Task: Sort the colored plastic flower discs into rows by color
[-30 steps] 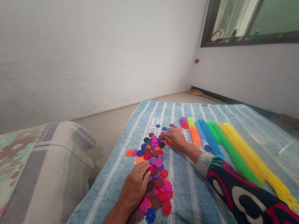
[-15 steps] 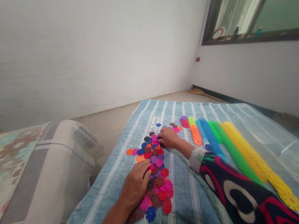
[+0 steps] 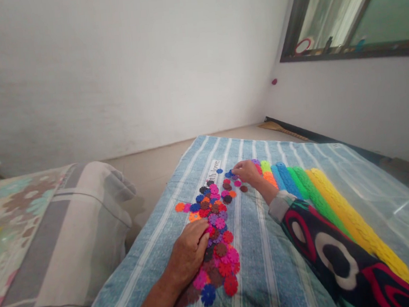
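A long loose pile of flower-shaped plastic discs (image 3: 220, 250) in pink, red, brown, blue, purple and orange lies on the striped cloth. My left hand (image 3: 189, 250) rests on the pile's left side, fingers together and curled down; whatever is under them is hidden. My right hand (image 3: 248, 172) is farther off, above a few scattered discs (image 3: 237, 183). Its thumb and fingers pinch together at a blue disc (image 3: 229, 174). Beyond that hand, discs stand packed in rows by colour: orange (image 3: 270, 179), blue (image 3: 288, 179), green (image 3: 314, 196) and yellow (image 3: 353, 212). My right forearm hides parts of the rows.
The blue striped cloth (image 3: 156, 253) covers the work surface, with printed lettering near the far left edge. Clear plastic sheeting (image 3: 403, 217) lies at the right. A grey striped cover (image 3: 98, 206) drapes over furniture at the left, across a gap. A wall and window stand beyond.
My right hand has moved away from the pile, to the right and farther off, uncovering several discs beside the pile. My left hand has stayed in place on the pile.
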`<action>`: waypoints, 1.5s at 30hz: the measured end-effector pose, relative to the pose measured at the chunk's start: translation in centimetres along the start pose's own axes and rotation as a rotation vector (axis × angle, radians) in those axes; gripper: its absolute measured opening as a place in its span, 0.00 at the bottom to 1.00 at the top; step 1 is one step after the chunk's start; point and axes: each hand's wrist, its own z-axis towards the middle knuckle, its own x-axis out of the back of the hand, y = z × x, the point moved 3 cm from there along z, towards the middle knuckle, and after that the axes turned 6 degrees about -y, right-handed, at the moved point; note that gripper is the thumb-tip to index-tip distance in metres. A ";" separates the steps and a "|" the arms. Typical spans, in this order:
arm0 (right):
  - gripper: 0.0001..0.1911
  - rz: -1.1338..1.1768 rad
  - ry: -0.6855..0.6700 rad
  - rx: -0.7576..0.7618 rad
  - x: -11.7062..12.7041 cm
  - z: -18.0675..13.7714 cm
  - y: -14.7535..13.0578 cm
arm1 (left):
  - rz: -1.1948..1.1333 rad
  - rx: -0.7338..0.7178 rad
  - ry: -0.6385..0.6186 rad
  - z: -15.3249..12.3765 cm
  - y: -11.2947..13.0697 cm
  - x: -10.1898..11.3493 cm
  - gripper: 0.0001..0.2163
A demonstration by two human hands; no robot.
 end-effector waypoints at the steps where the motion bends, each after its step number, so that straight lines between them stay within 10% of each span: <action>1: 0.10 0.003 0.007 -0.015 0.1 0.5 0.1 | 0.000 0.000 0.002 0.0 0.0 0.0 0.12; 26: 0.10 -0.200 -0.063 0.018 -2.7 1.9 -0.3 | 0.018 -0.023 0.007 -0.1 0.3 0.1 0.12; 45: 0.04 -0.197 -0.095 0.106 7.2 -10.7 9.0 | 0.010 -0.003 -0.010 1.1 -0.8 0.0 0.18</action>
